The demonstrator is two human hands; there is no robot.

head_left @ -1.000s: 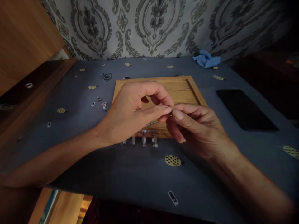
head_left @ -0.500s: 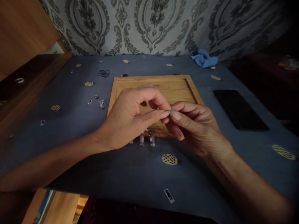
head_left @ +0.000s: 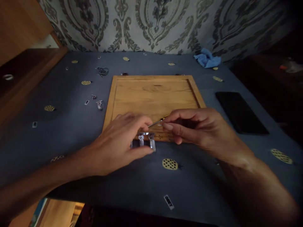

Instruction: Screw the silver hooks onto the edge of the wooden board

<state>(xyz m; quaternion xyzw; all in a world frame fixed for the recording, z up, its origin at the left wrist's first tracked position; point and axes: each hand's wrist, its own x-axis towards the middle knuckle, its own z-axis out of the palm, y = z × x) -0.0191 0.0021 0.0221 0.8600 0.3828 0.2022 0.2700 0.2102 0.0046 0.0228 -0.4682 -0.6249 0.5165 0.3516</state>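
While the right hand (head_left: 203,130) pinches a small screw (head_left: 160,125) between thumb and forefinger just right of center frame, the left hand (head_left: 115,146) spreads its thumb and fingers around metal fittings (head_left: 151,142) at the near edge of a wooden board (head_left: 151,93). Whether the left thumb touches the nearest fitting cannot be told. A screwdriver (head_left: 155,123), its yellow-and-black end partly hidden by the right hand, shows its shaft between the two hands; whether it is held or lies on the board is unclear. The board fills the middle of the frame, small holes dotting its near edge. Left of it on the bench (head_left: 201,192), covered in pineapple-print cloth, sit loose screws (head_left: 94,97) and a clip (head_left: 99,104), with a dark tangle (head_left: 103,72) above them toward the upper left. A black phone (head_left: 241,112) lies at right, a crumpled blue rag (head_left: 207,59) at upper right.
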